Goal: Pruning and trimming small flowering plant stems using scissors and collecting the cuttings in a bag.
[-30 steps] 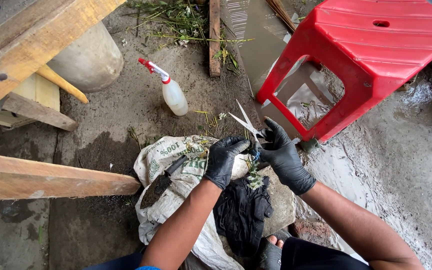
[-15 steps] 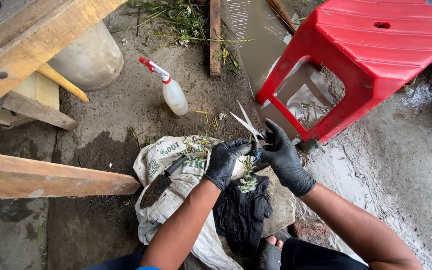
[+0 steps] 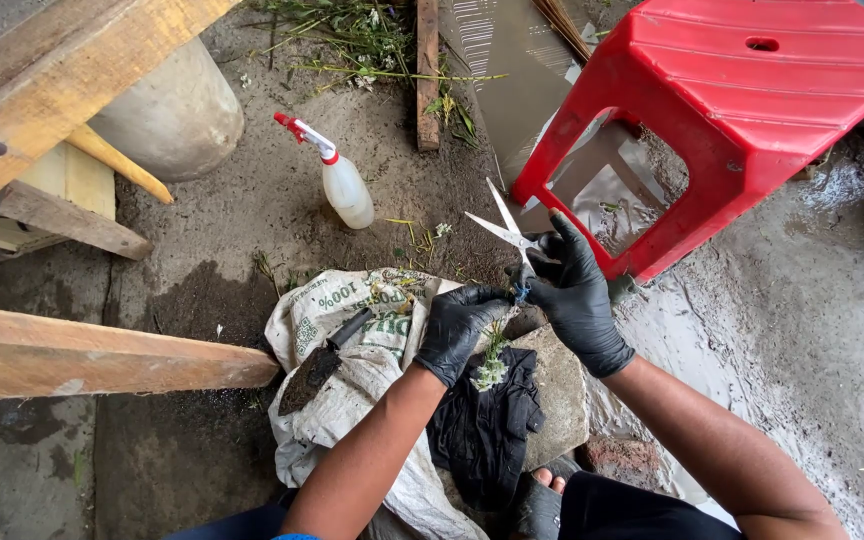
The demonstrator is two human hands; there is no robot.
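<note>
- Over the white woven sack [image 3: 352,310] on the dirt floor [image 3: 252,210], both my black-gloved hands meet, forearms bare and reaching up from the bottom edge of the view
- my right hand [image 3: 577,295] comes in from the lower right, wrist bent, fingers [image 3: 564,235] threaded through and clamped on the handles of a pair of scissors [image 3: 507,232]; the blades stand apart and point up and to the left, away from me
- my left hand [image 3: 457,325] rises from below, knuckles up, fingers curled together and pinched on a small green sprig [image 3: 493,360] with pale flower heads; the sprig hangs just under the glove, just beside the scissor handles
- beneath both hands lies a crumpled black cloth [image 3: 482,430] on a flat grey stone [image 3: 562,385]; a dirty hand trowel [image 3: 317,365] rests on the sack to the left
- a white spray bottle [image 3: 342,185] with a red trigger lies on the soil, well apart from my hands; a red plastic stool [image 3: 742,110] stands just beyond my right hand
- a wooden plank [image 3: 92,350] runs in from the left, ending at the sack; cut green stems [image 3: 362,40] lie scattered at the top
</note>
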